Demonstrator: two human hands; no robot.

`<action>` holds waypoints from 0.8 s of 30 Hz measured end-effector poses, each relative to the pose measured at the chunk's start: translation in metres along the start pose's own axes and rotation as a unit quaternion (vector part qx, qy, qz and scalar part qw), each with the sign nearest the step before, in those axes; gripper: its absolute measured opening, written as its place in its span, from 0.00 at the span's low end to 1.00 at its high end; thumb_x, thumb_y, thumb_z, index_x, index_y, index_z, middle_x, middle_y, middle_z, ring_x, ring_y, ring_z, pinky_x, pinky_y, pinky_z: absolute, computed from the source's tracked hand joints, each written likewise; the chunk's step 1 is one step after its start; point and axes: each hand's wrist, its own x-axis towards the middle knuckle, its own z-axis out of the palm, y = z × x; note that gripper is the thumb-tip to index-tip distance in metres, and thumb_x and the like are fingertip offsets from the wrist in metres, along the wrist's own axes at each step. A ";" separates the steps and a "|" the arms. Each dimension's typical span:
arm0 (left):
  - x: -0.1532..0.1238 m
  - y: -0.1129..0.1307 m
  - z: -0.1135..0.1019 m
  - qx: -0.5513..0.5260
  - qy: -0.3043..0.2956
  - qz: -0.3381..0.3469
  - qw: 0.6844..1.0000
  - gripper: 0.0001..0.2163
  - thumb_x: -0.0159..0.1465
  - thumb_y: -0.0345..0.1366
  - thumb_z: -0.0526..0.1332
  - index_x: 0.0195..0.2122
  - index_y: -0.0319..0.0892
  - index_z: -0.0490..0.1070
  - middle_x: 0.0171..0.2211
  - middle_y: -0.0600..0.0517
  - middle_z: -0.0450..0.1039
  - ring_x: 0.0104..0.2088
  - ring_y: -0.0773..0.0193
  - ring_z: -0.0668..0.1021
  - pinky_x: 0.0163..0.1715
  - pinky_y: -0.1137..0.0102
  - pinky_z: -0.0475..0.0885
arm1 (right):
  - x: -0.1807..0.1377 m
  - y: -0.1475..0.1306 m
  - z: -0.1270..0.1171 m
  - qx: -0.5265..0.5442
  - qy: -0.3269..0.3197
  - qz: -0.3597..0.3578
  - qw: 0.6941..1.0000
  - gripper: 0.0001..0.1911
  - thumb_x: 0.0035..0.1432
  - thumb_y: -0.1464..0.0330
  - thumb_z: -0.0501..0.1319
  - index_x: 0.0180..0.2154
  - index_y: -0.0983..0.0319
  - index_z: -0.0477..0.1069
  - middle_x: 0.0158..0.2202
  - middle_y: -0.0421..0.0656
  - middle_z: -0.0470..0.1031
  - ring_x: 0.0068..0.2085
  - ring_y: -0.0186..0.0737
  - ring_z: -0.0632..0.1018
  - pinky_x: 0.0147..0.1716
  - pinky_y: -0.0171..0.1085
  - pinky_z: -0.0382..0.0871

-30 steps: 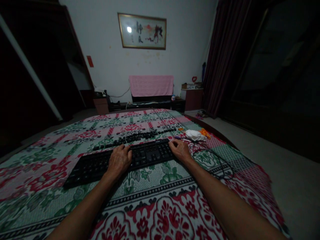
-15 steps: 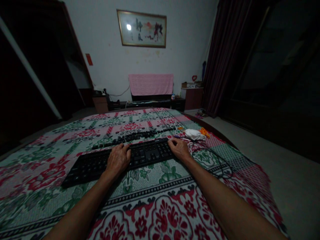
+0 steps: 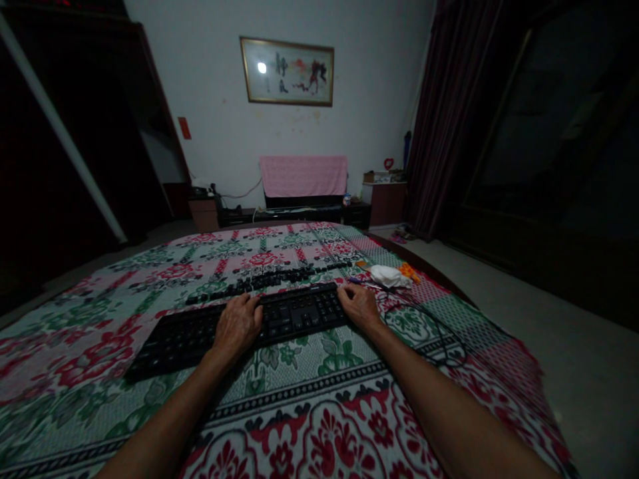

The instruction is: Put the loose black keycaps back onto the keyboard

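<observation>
A black keyboard (image 3: 302, 314) lies slantwise on a patterned red, green and white cloth (image 3: 319, 386). My left hand (image 3: 239, 320) is laid across its middle, with the fingers bent over the far edge and the thumb on the keys. At the keyboard's right end, my right hand (image 3: 358, 305) grips the corner between thumb and curled fingers. Just beyond the keyboard is an uneven row of small black pieces that look like loose keycaps (image 3: 272, 279). The keys beneath my left hand are hidden.
Right of the keyboard lie a crumpled white cloth (image 3: 387, 275), something orange (image 3: 409, 271), a thin tool with a purple handle (image 3: 355, 281) and a looped black cable (image 3: 444, 342). Against the far wall, a pink cloth (image 3: 303, 175) covers a screen on a low cabinet.
My view has tilted up slightly, so everything sits a little lower in the picture. Both hands keep the same places on the keyboard.
</observation>
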 end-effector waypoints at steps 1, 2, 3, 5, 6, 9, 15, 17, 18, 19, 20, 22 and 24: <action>0.000 0.000 0.000 0.000 0.000 0.002 1.000 0.16 0.61 0.38 0.46 0.43 0.39 0.69 0.43 0.45 0.69 0.47 0.57 0.69 0.47 0.65 0.63 | 0.000 0.000 0.000 -0.003 0.001 -0.002 1.000 0.15 0.53 0.65 0.52 0.26 0.62 0.74 0.27 0.42 0.76 0.30 0.35 0.74 0.31 0.30 0.63; 0.000 0.001 -0.001 0.000 -0.001 0.004 1.000 0.16 0.62 0.38 0.46 0.43 0.40 0.69 0.42 0.45 0.69 0.46 0.58 0.69 0.47 0.66 0.63 | 0.000 0.000 0.000 -0.006 0.001 -0.002 1.000 0.14 0.53 0.65 0.52 0.26 0.63 0.74 0.27 0.42 0.76 0.30 0.35 0.74 0.31 0.30 0.63; 0.000 0.001 -0.002 -0.001 -0.001 0.006 1.000 0.16 0.62 0.38 0.46 0.43 0.40 0.70 0.42 0.45 0.69 0.45 0.58 0.70 0.47 0.66 0.63 | 0.000 0.000 0.000 -0.009 0.001 0.000 1.000 0.14 0.53 0.65 0.52 0.26 0.63 0.74 0.27 0.42 0.76 0.30 0.36 0.74 0.31 0.30 0.63; -0.001 0.002 -0.004 -0.002 -0.002 0.008 1.000 0.16 0.62 0.38 0.46 0.43 0.40 0.70 0.41 0.45 0.69 0.44 0.59 0.70 0.46 0.66 0.64 | 0.000 0.001 0.001 -0.014 0.000 0.005 1.000 0.14 0.52 0.66 0.52 0.26 0.63 0.74 0.27 0.43 0.76 0.30 0.36 0.74 0.32 0.30 0.63; -0.001 0.002 -0.005 -0.003 -0.002 0.007 1.000 0.16 0.62 0.38 0.46 0.42 0.40 0.70 0.41 0.46 0.69 0.44 0.59 0.70 0.46 0.66 0.64 | 0.000 0.001 0.001 -0.014 -0.001 0.004 1.000 0.13 0.52 0.66 0.52 0.27 0.63 0.74 0.28 0.43 0.76 0.31 0.36 0.74 0.33 0.30 0.63; -0.001 0.003 -0.007 -0.008 -0.003 0.003 1.000 0.15 0.62 0.38 0.47 0.43 0.40 0.70 0.40 0.46 0.70 0.44 0.59 0.70 0.46 0.66 0.64 | 0.001 0.001 0.001 -0.014 -0.005 -0.005 1.000 0.14 0.53 0.66 0.52 0.27 0.63 0.74 0.29 0.43 0.76 0.32 0.36 0.74 0.34 0.31 0.63; -0.001 0.004 -0.006 -0.012 -0.016 -0.012 1.000 0.16 0.61 0.38 0.48 0.45 0.41 0.68 0.45 0.45 0.68 0.48 0.58 0.68 0.48 0.65 0.63 | 0.001 0.003 0.002 -0.022 -0.006 0.000 1.000 0.14 0.53 0.65 0.52 0.29 0.63 0.74 0.30 0.43 0.76 0.33 0.37 0.74 0.35 0.32 0.63; 0.000 0.004 -0.005 -0.017 -0.023 -0.016 0.999 0.16 0.61 0.38 0.48 0.48 0.41 0.67 0.49 0.45 0.66 0.50 0.57 0.66 0.48 0.65 0.63 | 0.001 0.003 0.003 -0.020 -0.001 -0.002 1.000 0.13 0.53 0.65 0.52 0.30 0.62 0.74 0.31 0.43 0.76 0.34 0.37 0.74 0.36 0.32 0.63; 0.000 0.004 -0.005 -0.020 -0.028 -0.018 0.999 0.17 0.62 0.38 0.48 0.49 0.42 0.66 0.50 0.46 0.65 0.51 0.58 0.66 0.48 0.64 0.63 | 0.001 0.003 0.002 -0.015 -0.001 -0.004 1.000 0.13 0.53 0.65 0.52 0.30 0.62 0.74 0.31 0.43 0.76 0.34 0.37 0.74 0.36 0.32 0.64; 0.000 0.004 -0.005 -0.024 -0.035 -0.019 0.999 0.17 0.62 0.38 0.47 0.50 0.42 0.65 0.51 0.46 0.64 0.51 0.58 0.65 0.49 0.64 0.63 | 0.001 0.003 0.002 -0.010 -0.001 -0.005 1.000 0.13 0.52 0.66 0.52 0.30 0.62 0.74 0.31 0.43 0.76 0.34 0.37 0.75 0.36 0.32 0.64; 0.000 0.004 -0.006 -0.026 -0.043 -0.019 0.999 0.17 0.62 0.38 0.47 0.50 0.42 0.64 0.51 0.46 0.64 0.51 0.59 0.65 0.49 0.64 0.62 | 0.001 0.003 0.002 -0.005 -0.003 -0.005 1.000 0.13 0.52 0.66 0.52 0.30 0.62 0.74 0.31 0.43 0.76 0.34 0.37 0.75 0.35 0.32 0.64; 0.001 0.004 -0.007 -0.030 -0.056 -0.022 0.998 0.17 0.62 0.38 0.47 0.50 0.42 0.64 0.51 0.47 0.65 0.51 0.60 0.66 0.49 0.65 0.62 | 0.001 0.003 0.002 0.003 -0.005 -0.004 1.000 0.13 0.53 0.66 0.52 0.29 0.62 0.74 0.30 0.43 0.76 0.33 0.37 0.75 0.35 0.32 0.64; 0.001 0.004 -0.009 -0.032 -0.064 -0.023 0.997 0.17 0.62 0.38 0.47 0.50 0.42 0.64 0.50 0.47 0.65 0.50 0.60 0.66 0.49 0.65 0.62 | 0.001 0.003 0.001 0.008 -0.004 -0.003 1.000 0.13 0.53 0.66 0.52 0.29 0.62 0.74 0.30 0.42 0.76 0.33 0.36 0.75 0.34 0.31 0.64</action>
